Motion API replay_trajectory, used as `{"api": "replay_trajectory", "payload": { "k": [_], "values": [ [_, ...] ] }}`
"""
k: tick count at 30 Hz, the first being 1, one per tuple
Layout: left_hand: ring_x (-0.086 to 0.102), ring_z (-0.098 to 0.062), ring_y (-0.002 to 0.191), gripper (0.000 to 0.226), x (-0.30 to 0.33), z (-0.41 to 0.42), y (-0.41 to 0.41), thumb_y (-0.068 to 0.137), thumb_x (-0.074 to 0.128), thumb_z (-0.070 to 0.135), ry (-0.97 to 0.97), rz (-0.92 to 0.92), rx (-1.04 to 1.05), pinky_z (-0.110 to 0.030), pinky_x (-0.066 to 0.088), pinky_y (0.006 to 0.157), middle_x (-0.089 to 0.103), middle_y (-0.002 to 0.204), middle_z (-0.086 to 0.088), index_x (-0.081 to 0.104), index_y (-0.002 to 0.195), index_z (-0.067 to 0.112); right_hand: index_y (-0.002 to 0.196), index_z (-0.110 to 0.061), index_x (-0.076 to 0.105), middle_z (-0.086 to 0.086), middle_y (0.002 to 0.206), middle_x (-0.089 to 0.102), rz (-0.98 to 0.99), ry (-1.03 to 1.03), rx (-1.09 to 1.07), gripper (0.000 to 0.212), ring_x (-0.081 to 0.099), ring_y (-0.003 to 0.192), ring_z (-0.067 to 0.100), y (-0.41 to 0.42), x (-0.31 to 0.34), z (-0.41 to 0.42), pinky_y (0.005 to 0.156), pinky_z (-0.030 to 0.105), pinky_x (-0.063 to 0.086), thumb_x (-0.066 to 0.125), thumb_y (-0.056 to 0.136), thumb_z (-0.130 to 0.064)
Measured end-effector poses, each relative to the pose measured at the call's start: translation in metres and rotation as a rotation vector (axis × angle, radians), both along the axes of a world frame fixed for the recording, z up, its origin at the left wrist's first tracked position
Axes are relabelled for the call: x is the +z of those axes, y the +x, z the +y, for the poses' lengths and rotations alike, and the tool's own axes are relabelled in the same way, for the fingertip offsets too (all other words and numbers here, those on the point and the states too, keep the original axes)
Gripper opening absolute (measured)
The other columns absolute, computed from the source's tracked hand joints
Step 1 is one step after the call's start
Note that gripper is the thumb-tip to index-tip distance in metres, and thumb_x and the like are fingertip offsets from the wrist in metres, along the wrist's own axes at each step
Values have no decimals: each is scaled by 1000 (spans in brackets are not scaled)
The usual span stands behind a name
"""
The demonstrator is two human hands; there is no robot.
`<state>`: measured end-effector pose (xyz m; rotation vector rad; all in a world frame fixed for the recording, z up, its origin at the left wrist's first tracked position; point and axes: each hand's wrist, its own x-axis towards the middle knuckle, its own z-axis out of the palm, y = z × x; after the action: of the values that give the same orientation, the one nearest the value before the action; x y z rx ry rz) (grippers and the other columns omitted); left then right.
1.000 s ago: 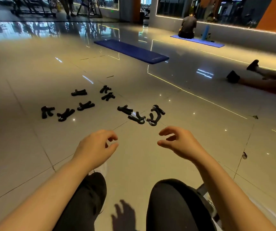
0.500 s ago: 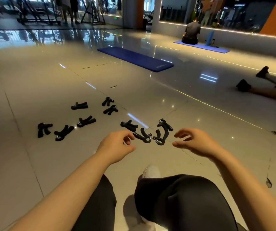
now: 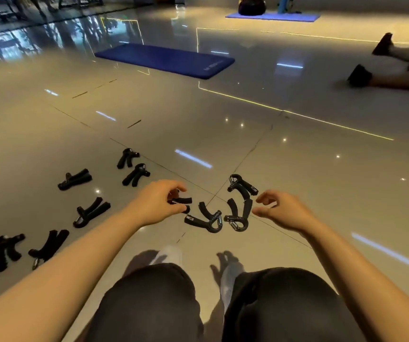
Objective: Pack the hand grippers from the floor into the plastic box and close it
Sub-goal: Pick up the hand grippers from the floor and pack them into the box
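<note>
10 grippers (image 3: 204,218) lie on the floor (image 3: 297,169); no box in view. Your left hand (image 3: 152,202) fingers curl onto 1, seemingly pinching it; your right hand (image 3: 281,209) hovers loose, empty. Pickup step: lift next.

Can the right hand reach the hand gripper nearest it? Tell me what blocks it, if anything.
Probably yes. The right hand hovers just right of the upright-looped hand gripper, fingers curled towards it and holding nothing. Only bare floor lies between them, and the neighbouring gripper sits on its far side.
</note>
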<state>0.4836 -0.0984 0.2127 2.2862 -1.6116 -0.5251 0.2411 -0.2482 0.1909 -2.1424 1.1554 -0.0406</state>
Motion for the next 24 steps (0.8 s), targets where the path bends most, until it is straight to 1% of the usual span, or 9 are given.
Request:
{"api": "replay_trajectory", "payload": {
  "k": [4, 9, 12, 14, 17, 18, 20, 23, 24],
  "values": [
    [47, -6, 106, 54, -54, -57, 44, 82, 69, 30, 105, 50, -62, -20, 39, 89, 51, 127, 3, 47, 131, 25, 124, -19, 54, 3, 130, 54, 105, 45, -73, 45, 53, 110, 18, 30, -42, -48, 92, 32, 44, 63, 86, -42],
    [47, -13, 115, 63, -89, -114, 99, 79, 71, 36, 185, 70, -112, -30, 43, 94, 47, 134, 4, 43, 135, 29, 133, -19, 44, 8, 139, 46, 186, 94, -170, 65, 48, 122, 24, 66, -97, -96, 96, 36, 41, 68, 80, -49],
    [45, -10, 116, 66, -119, -156, 120, 77, 71, 44, 213, 4, -216, -29, 40, 96, 45, 136, 7, 42, 135, 32, 136, -21, 38, 10, 138, 45, 227, 146, -207, 72, 48, 121, 27, 89, -137, -127, 93, 35, 42, 68, 79, -52],
    [44, -10, 119, 68, -153, -180, 123, 76, 71, 47, 239, 37, -255, -30, 39, 99, 37, 141, 8, 42, 135, 33, 136, -21, 37, 10, 134, 49, 221, 152, -203, 68, 51, 116, 27, 102, -171, -147, 88, 34, 42, 66, 81, -49],
    [44, -11, 121, 73, -211, -198, 127, 73, 73, 47, 260, 105, -275, -30, 39, 102, 23, 150, 9, 41, 137, 32, 135, -23, 38, 8, 128, 53, 235, 82, -185, 62, 54, 109, 25, 115, -221, -167, 82, 32, 43, 63, 84, -47],
    [42, -13, 124, 74, -231, -200, 129, 73, 73, 48, 262, 71, -318, -31, 37, 104, 21, 151, 8, 40, 137, 32, 136, -23, 37, 8, 128, 52, 255, 66, -181, 63, 54, 108, 26, 119, -236, -170, 83, 32, 44, 62, 84, -48],
    [27, -15, 135, 80, -264, -197, 136, 73, 69, 54, 309, -14, -419, -35, 24, 111, 16, 153, 9, 31, 141, 35, 138, -24, 34, 9, 132, 47, 284, 51, -175, 68, 52, 110, 29, 125, -264, -170, 86, 36, 46, 62, 83, -51],
    [3, -12, 142, 96, -302, -191, 149, 72, 56, 65, 420, -129, -542, -37, 3, 115, -5, 154, 14, 4, 147, 39, 138, -23, 35, 12, 136, 40, 316, -16, -197, 71, 43, 116, 34, 137, -294, -165, 94, 39, 41, 61, 81, -55],
    [1, -13, 143, 99, -312, -189, 153, 70, 53, 67, 436, -159, -576, -39, 2, 115, -7, 154, 13, -2, 147, 38, 138, -22, 36, 12, 137, 38, 322, -43, -213, 71, 40, 117, 35, 140, -299, -162, 94, 40, 41, 62, 81, -56]
  ]
}}
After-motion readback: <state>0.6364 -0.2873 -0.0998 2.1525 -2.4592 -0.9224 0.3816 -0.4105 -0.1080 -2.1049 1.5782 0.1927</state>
